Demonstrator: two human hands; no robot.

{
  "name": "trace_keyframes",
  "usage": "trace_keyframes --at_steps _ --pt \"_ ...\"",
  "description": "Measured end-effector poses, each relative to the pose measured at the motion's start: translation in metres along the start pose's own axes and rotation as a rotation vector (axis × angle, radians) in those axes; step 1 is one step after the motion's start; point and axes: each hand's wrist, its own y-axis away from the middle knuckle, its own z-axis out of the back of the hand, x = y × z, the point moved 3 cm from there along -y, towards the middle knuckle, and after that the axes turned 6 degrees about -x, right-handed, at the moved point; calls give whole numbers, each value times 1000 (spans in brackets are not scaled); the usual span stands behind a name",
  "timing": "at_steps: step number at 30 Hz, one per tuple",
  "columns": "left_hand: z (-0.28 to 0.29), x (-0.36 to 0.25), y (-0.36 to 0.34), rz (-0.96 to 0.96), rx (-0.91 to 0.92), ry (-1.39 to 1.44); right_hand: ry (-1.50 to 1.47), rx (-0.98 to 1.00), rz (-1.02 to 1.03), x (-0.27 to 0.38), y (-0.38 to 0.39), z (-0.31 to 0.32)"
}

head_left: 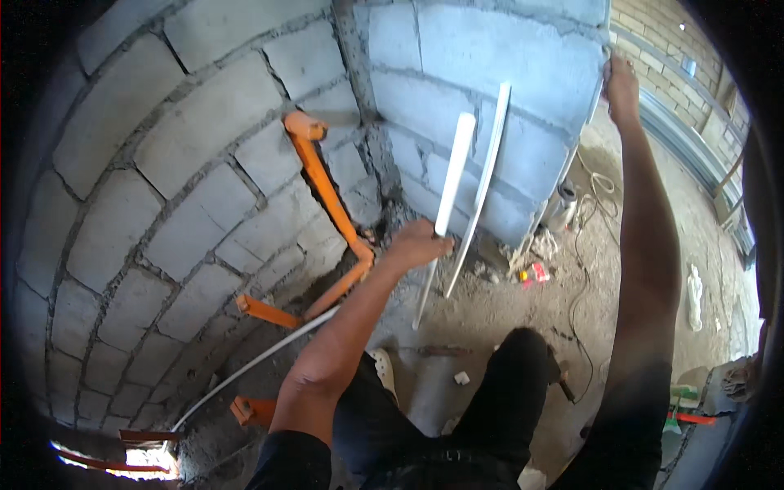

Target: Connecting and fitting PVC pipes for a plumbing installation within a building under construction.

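Note:
My left hand is closed around a white plastic pipe that stands tilted, its upper end near the block wall. Below the fist, its lower part reaches down toward the dirt floor. Just right of it, a thinner white strip leans on the wall, apart from my hand. My right arm stretches far forward, and my right hand grips the outer end of the block wall. Part of its fingers is hidden at that edge.
An orange drain pipe runs down a channel in the left block wall, with an orange stub lower down. A long white pipe lies along the left. A hammer, a dark cable and a bottle are on the ground.

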Motion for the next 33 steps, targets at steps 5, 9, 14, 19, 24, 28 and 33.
trace_keyframes --at_steps 5,9,14,19,24,28,33 --pt "-37 33 -19 148 -93 612 -191 32 -334 25 25 5" --pt "-34 47 -24 176 -63 701 -317 31 -403 25 29 3" --pt "-17 64 -24 107 -160 545 -390 49 -433 14 29 -6" --pt "21 30 -2 125 -267 -113 -181 -37 -61 -12 3 -2" --pt "44 27 9 174 -122 -70 -287 70 -394 -11 -7 -1" --pt "57 34 21 252 -351 -199 -390 81 -467 2 2 2" --pt "84 25 30 303 -370 -67 -479 118 -476 4 -8 8"
